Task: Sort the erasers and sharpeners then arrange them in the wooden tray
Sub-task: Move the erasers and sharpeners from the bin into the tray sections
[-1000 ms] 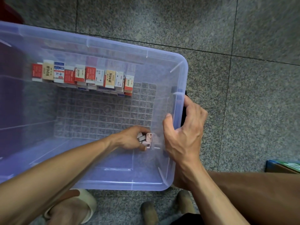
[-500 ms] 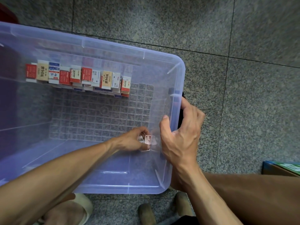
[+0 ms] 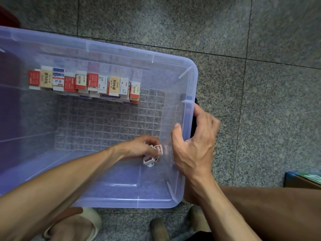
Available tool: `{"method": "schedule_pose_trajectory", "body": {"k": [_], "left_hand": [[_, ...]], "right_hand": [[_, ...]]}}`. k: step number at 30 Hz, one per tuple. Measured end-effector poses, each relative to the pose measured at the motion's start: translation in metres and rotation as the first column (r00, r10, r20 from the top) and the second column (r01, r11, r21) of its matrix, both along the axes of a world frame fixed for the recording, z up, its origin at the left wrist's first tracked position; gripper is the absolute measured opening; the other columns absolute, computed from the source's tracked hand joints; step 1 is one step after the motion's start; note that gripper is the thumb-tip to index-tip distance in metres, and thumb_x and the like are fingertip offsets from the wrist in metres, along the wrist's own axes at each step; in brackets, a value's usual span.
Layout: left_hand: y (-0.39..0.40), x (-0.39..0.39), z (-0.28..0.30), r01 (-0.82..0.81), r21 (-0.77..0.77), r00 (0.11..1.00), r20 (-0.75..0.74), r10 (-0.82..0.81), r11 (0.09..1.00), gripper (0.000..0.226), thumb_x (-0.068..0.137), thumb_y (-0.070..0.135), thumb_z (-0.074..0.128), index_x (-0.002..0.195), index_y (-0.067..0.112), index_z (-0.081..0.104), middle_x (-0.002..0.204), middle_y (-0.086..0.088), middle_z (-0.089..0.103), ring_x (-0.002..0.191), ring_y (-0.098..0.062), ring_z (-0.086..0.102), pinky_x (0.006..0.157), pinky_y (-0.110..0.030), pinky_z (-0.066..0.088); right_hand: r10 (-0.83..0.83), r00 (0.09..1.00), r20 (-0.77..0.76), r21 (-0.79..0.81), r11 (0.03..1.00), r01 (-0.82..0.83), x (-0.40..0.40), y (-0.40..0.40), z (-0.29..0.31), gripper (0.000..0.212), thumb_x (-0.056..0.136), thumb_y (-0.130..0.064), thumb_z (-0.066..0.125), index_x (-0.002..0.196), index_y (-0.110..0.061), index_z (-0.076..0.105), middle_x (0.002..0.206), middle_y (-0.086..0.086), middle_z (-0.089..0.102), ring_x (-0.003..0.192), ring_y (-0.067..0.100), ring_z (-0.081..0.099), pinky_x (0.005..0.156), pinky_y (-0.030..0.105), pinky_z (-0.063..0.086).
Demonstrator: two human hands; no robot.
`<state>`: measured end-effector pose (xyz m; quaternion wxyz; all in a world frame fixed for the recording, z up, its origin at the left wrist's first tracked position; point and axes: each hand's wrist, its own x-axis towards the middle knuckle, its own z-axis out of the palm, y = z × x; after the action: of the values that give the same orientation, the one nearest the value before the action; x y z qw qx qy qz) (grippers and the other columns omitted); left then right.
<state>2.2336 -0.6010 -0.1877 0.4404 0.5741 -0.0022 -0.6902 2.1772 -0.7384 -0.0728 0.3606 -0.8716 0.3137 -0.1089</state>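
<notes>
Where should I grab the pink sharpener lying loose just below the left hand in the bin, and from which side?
Take the pink sharpener across its two long flat sides, coming straight down from above. It lies on the floor of the clear bin with its open face up. The left hand crowds its far side and the bin's right wall stands close, so a sideways approach looks cramped.

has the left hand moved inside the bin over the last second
No. The left hand stays at the pink sharpeners by the bin's right wall, same grid spot; only the camera shifted.
</notes>
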Motion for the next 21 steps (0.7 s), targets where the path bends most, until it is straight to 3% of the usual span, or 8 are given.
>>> {"method": "schedule_pose_trajectory", "body": {"k": [4, 6, 12, 15, 21], "left_hand": [[0.005, -0.001, 0.006, -0.108, 0.058, 0.992, -0.065, 0.111, 0.992, 0.011, 0.075, 0.001, 0.067, 0.081, 0.009, 0.064, 0.074, -0.009, 0.062, 0.065, -0.017, 0.060, 0.059, -0.025, 0.050], [0.008, -0.003, 0.010, -0.138, 0.102, 0.989, -0.031, 0.142, 0.985, 0.021, 0.084, -0.008, 0.059, 0.076, 0.011, 0.061, 0.065, -0.003, 0.059, 0.058, -0.013, 0.057, 0.050, -0.021, 0.047], [0.011, -0.013, 0.018, -0.179, 0.122, 0.982, 0.080, 0.171, 0.976, 0.022, 0.091, -0.005, 0.058, 0.080, 0.014, 0.062, 0.060, 0.007, 0.061, 0.054, -0.003, 0.057, 0.049, -0.016, 0.044], [0.010, -0.008, 0.020, -0.222, 0.126, 0.975, 0.021, 0.222, 0.967, 0.021, 0.091, -0.007, 0.055, 0.081, 0.010, 0.061, 0.060, 0.004, 0.059, 0.055, -0.005, 0.056, 0.051, -0.018, 0.046], [0.009, 0.009, 0.052, -0.355, 0.126, 0.926, -0.091, 0.367, 0.926, 0.012, 0.094, -0.002, 0.053, 0.088, 0.007, 0.058, 0.064, -0.002, 0.054, 0.049, -0.009, 0.055, 0.041, -0.018, 0.041]], "right_hand": [[0.000, 1.000, 0.012, -0.005, 1.000, 0.000, 0.000, 0.000, 0.000, 0.047, 0.082, -0.024, 0.057, 0.128, -0.012, 0.057, 0.106, -0.010, 0.048, 0.102, 0.009, 0.035, 0.090, 0.032, 0.038], [0.001, 1.000, 0.014, 0.001, 1.000, -0.001, 0.000, 0.000, 0.000, 0.047, 0.082, -0.022, 0.058, 0.128, -0.012, 0.057, 0.106, -0.010, 0.048, 0.102, 0.009, 0.034, 0.090, 0.033, 0.039], [-0.007, 1.000, 0.022, 0.010, 1.000, 0.007, 0.000, 0.000, -0.001, 0.047, 0.082, -0.022, 0.058, 0.128, -0.012, 0.057, 0.106, -0.009, 0.049, 0.102, 0.008, 0.033, 0.091, 0.037, 0.041], [-0.003, 1.000, 0.017, 0.013, 1.000, 0.003, 0.000, 0.000, -0.001, 0.047, 0.082, -0.021, 0.058, 0.128, -0.011, 0.057, 0.107, -0.008, 0.050, 0.102, 0.010, 0.034, 0.091, 0.036, 0.041], [-0.015, 1.000, -0.024, 0.007, 1.000, 0.015, 0.000, 0.001, 0.003, 0.048, 0.083, -0.020, 0.059, 0.130, -0.012, 0.056, 0.103, -0.004, 0.050, 0.102, 0.014, 0.035, 0.088, 0.025, 0.032]]}}
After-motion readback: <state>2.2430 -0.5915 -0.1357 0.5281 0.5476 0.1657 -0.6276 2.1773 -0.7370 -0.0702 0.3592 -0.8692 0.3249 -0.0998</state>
